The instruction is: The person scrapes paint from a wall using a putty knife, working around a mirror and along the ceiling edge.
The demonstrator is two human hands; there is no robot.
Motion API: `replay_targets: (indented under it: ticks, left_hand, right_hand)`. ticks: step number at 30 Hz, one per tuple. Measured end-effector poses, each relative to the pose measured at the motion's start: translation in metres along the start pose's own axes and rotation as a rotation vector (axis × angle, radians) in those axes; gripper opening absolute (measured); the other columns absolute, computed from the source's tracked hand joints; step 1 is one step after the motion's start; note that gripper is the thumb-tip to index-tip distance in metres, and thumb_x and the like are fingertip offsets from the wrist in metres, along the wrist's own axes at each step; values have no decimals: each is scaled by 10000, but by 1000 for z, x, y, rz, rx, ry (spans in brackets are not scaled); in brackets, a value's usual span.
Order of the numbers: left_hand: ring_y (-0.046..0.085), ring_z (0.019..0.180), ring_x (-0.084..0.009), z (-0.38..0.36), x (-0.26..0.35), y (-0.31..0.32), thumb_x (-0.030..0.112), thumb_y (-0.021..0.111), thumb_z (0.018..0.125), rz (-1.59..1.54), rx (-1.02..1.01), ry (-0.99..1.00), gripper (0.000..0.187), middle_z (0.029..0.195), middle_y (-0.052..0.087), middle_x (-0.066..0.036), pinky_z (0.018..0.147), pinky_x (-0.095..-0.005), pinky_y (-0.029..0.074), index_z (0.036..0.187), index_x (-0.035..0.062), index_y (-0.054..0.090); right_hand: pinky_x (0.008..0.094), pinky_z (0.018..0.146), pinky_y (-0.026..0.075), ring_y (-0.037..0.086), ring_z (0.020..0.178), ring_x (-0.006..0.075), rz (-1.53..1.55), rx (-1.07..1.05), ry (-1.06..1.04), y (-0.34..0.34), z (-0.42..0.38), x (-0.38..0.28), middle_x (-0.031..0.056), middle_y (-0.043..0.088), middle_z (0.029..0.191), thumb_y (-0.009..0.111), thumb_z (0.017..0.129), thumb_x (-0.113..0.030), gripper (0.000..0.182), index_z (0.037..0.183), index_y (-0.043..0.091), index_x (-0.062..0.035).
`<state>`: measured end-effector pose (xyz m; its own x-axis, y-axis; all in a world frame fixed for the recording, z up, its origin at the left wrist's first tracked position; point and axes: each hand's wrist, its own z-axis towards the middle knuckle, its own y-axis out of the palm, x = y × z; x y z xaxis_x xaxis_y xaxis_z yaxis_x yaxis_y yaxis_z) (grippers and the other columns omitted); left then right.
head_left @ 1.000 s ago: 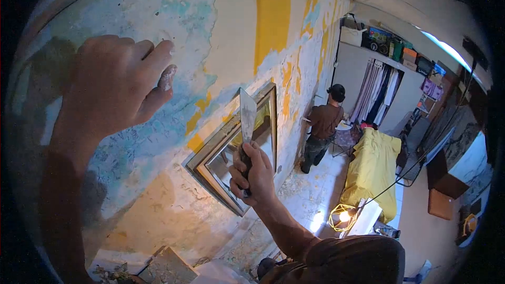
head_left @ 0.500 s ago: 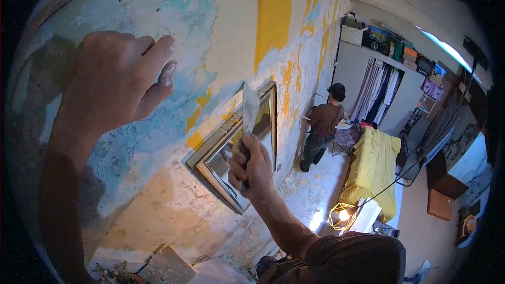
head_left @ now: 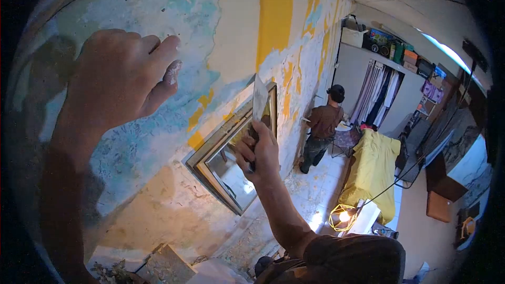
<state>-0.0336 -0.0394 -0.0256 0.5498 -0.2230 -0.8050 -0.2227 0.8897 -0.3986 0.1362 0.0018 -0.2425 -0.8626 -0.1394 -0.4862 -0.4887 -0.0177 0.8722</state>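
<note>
In the head view, my right hand is wrapped round the handle of a putty knife. Its flat metal blade points up and overlaps the upper part of a framed mirror-like pane set against the wall. Blue, cream and yellow patches of old paint mark the wall, with flaking edges. My left hand is raised close before the bluish part, its fingers curled in and the thumb bent under them. Whitish dust coats the thumb tip. The palm is hidden, and nothing shows between the fingers.
Further along the wall stands another person, facing it. A yellow-covered bed and a lit bulb in a yellow wire cage are at the right. Scraps litter the tiled floor. Boxes crowd a high shelf above hanging curtains.
My right hand has moved a little up and to the right with the putty knife, the blade now more upright. My left hand has barely shifted, staying curled.
</note>
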Motion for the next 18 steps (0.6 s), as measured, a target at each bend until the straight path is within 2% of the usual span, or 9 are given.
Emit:
replay_targets:
  ticks: [2,6,8,12,14,15,18]
  left_hand:
    - [593,665,-320,0,1,-2,207,679,779,-47,-64,-36,342,722,596,-122,636,-444,467,1041,-6,631]
    - [594,666,-323,2,-1,-8,206,683,774,-99,-135,-66,339,723,599,-124,632,-444,468,1029,-11,632]
    - [593,660,-327,1,-1,-3,204,685,770,-64,-62,-36,331,715,597,-131,626,-446,470,1018,-8,633]
    - [595,655,-325,1,1,-4,204,683,770,-30,-75,-51,324,706,593,-133,623,-445,471,1009,-9,633]
    - [598,657,-322,2,2,-7,208,683,772,-58,-87,-59,329,704,596,-132,635,-440,472,1013,-9,633]
    - [598,657,-322,1,0,-7,208,683,772,-54,-89,-62,329,704,596,-132,635,-440,472,1013,-9,633]
    - [597,656,-320,1,1,-4,208,683,773,-70,-94,-50,325,701,595,-130,639,-440,472,1010,-9,634]
  right_hand:
    - [272,280,307,315,373,116,-11,-59,15,2,4,0,5,366,629,443,1009,-285,241,845,393,-116]
    - [267,292,333,343,406,103,-44,-128,107,-1,-34,1,-1,366,640,438,1016,-253,196,877,412,-117]
    - [245,251,311,309,367,82,-28,-74,91,2,-30,-1,-12,365,633,442,1011,-247,189,856,413,-143]
    - [265,272,298,332,401,100,-13,-95,50,1,-25,1,-8,365,643,435,1015,-228,168,879,412,-132]
    - [238,244,303,307,374,73,-16,-83,87,4,-32,2,-7,373,655,433,1015,-236,204,841,393,-138]
    - [259,281,320,325,394,100,-30,-122,92,0,-30,1,-8,371,644,437,1014,-230,175,870,411,-133]
    - [254,283,323,330,391,99,19,-168,88,-2,-19,-5,-9,374,645,434,1013,-228,158,891,411,-130]
